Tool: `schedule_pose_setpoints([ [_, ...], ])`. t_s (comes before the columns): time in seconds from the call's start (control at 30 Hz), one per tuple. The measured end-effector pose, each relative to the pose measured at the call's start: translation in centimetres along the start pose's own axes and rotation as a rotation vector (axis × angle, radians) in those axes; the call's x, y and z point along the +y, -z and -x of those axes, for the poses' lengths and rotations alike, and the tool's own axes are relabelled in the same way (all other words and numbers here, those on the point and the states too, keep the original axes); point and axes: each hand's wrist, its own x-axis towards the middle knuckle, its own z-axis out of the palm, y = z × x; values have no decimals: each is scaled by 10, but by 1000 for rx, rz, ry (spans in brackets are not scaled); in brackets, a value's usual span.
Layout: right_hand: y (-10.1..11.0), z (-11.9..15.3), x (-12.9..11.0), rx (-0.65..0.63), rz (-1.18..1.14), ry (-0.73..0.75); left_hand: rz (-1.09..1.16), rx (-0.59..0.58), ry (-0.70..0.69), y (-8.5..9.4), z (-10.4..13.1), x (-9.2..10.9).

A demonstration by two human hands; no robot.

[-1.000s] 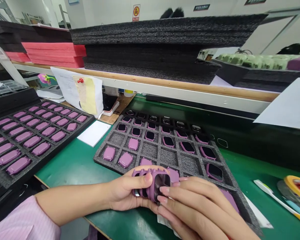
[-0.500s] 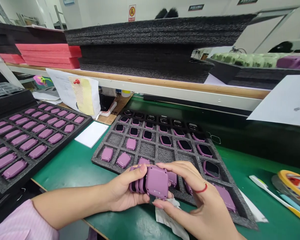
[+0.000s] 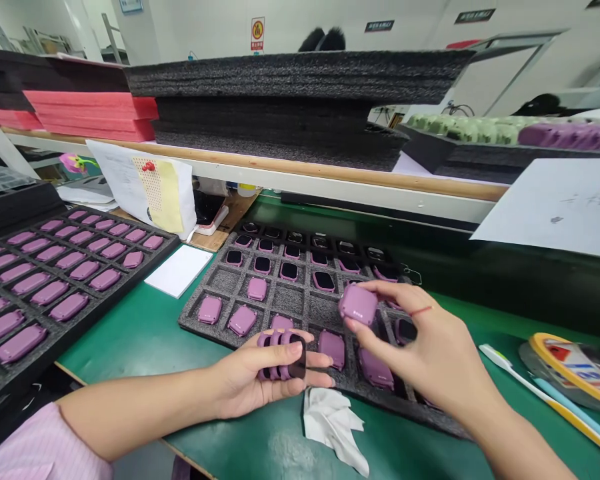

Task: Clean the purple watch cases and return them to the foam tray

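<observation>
As the glossy green tabletop (image 3: 260,440) ran out of frame, the left hand (image 3: 253,370) and the right hand (image 3: 420,340) both had a grip

Where the wood-edged white shelf (image 3: 330,189) crossed the view, it bore thick black foam sheets (image 3: 300,77). A dark foam tray (image 3: 55,337) of rounded purple watch-like cases (image 3: 70,307) was cut off at the left edge. A grey gridded foam tray (image 3: 290,300) lay ahead, holding more such cases (image 3: 333,348); the right hand and forearm hid part of its right side. A white-and-yellow toothbrush (image 3: 550,402) ran out of frame at right. A crumpled white cloth (image 3: 330,423) lay just beside the gridded tray's near edge. The left hand clasped a stack of purple cases (image 3: 298,365) set on edge, thumb across them; overlap made their number uncertain. Between thumb and fingers, the right hand pinched one rounded-square purple case (image 3: 359,305) over the gridded tray, its back showing and its other face hidden.
</observation>
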Motion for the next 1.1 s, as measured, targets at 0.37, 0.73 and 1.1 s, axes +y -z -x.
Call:
schedule_pose_setpoints([
  [0.37,12,-4,62,-334,-67,-136,-74,-31,-1,2,0,4],
  [0.73,-10,13,-65,-200,-401,240,-169,-55,22,-5,-1,2],
  [1.1,-18,12,-68,-34,-457,229,34,-173,-10,-1,-4,6],
])
